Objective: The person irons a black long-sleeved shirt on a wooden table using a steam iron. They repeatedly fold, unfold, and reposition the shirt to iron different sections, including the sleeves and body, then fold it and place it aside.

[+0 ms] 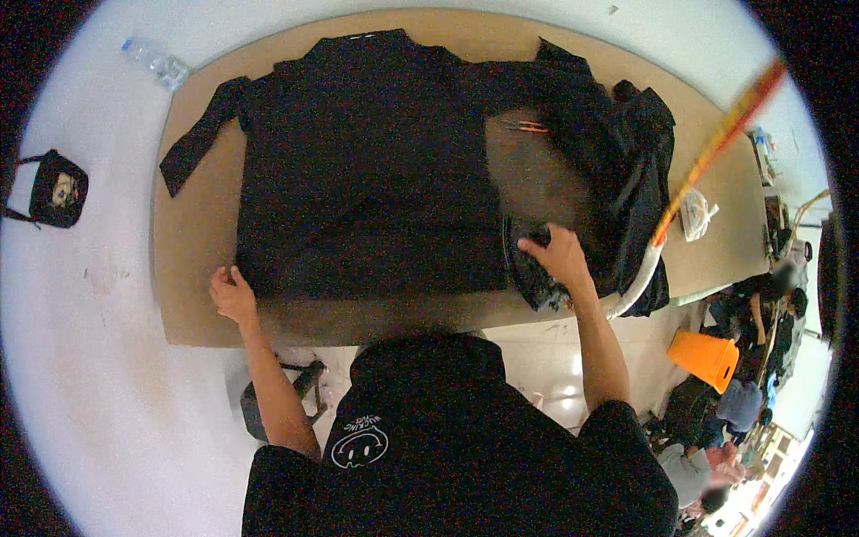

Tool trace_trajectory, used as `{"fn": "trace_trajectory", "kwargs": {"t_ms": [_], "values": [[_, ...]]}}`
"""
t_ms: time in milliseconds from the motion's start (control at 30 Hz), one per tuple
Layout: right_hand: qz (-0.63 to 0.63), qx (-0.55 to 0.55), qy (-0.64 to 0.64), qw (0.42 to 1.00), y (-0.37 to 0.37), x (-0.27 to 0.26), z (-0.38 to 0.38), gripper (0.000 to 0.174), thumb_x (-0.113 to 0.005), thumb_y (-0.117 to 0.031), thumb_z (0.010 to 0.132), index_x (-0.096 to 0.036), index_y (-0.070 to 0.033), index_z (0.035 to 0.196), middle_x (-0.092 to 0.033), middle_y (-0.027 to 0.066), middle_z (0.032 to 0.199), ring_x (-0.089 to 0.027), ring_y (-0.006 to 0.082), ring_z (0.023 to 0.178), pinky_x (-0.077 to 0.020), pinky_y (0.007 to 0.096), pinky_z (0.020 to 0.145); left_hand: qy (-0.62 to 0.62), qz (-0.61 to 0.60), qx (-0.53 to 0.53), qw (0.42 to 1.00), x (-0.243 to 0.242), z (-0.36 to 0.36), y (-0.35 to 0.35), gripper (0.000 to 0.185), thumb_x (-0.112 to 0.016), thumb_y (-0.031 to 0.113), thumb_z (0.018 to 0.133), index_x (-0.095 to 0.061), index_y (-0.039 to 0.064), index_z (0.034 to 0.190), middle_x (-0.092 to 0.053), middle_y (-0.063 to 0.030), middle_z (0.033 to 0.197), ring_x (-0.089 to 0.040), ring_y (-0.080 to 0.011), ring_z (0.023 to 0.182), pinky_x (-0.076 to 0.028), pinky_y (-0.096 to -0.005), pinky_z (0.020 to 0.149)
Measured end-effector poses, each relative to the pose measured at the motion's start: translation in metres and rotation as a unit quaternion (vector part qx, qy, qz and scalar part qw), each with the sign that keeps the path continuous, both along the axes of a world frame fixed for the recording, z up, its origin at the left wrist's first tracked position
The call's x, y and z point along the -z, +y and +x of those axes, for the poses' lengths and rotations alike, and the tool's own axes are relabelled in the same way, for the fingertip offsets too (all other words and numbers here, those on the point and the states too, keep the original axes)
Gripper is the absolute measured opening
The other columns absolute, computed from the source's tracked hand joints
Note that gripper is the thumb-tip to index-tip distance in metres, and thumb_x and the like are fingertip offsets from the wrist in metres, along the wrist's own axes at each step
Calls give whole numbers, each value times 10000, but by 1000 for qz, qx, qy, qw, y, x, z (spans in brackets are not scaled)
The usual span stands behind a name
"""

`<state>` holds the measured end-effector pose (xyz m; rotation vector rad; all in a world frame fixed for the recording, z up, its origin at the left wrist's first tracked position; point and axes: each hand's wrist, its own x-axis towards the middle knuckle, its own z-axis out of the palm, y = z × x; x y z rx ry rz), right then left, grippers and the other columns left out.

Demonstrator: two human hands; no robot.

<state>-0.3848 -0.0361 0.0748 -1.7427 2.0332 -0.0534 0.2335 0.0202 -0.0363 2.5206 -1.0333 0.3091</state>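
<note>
A black long-sleeved garment (pixel 369 168) lies spread on a brown covered table (pixel 194 295), its collar end away from me. My left hand (pixel 233 295) is at the garment's near left corner, fingers bent; whether they pinch the hem cannot be made out. My right hand (pixel 560 258) is closed around the handle of a dark iron (pixel 533 275), which stands at the garment's right side edge near the hem. From the iron's side a white-wrapped hose (pixel 637 282) rises to the upper right, turning orange-red. The iron's soleplate is hidden.
More black cloth (pixel 631 154) is heaped on the right. Small orange-handled snips (pixel 530 126) lie between it and the garment. A white plastic bundle (pixel 696 215) sits farther right. Beyond are a plastic bottle (pixel 164 67), a black stool (pixel 59 188), an orange crate (pixel 704 359) and several people.
</note>
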Motion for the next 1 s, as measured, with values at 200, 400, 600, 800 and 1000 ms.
{"fn": "trace_trajectory", "kwargs": {"t_ms": [200,400,600,800,1000], "values": [[-375,50,88,921,-56,-6,-4,580,-782,-477,760,-625,-86,1158,-620,169,1112,-616,381,1026,-541,472,809,-44,100,65,992,-11,-43,-61,498,-591,471,959,-600,54,1231,-665,-163,1153,-639,-348,1063,-499,-492,919],[-182,2,138,974,-32,44,115,417,-740,-258,829,-585,-102,1184,-596,134,1146,-618,365,1032,-553,456,792,19,66,169,983,-27,-25,-56,502,-559,453,984,-641,-23,1122,-669,-234,1097,-632,-411,1029,-495,-469,902],[-238,-82,-92,963,35,94,123,264,-661,-121,868,-628,-58,1122,-639,170,1047,-636,386,924,-523,461,793,29,-28,188,981,-6,40,46,477,-554,410,998,-643,-47,1104,-655,-276,1054,-627,-449,974,-487,-496,854],[156,-320,-75,932,210,41,160,332,-733,-187,819,-666,-35,1106,-695,180,947,-650,400,900,-514,487,796,265,296,132,908,-14,108,259,427,-658,301,938,-608,-18,1217,-630,-284,1189,-583,-471,1098,-476,-508,921],[-127,-196,-118,965,130,9,251,555,-692,-331,874,-548,-87,1351,-615,188,1262,-591,376,1141,-512,449,953,110,-5,312,944,-49,76,142,459,-645,261,940,-525,56,1332,-540,-219,1328,-500,-407,1236,-398,-501,1055]]}}
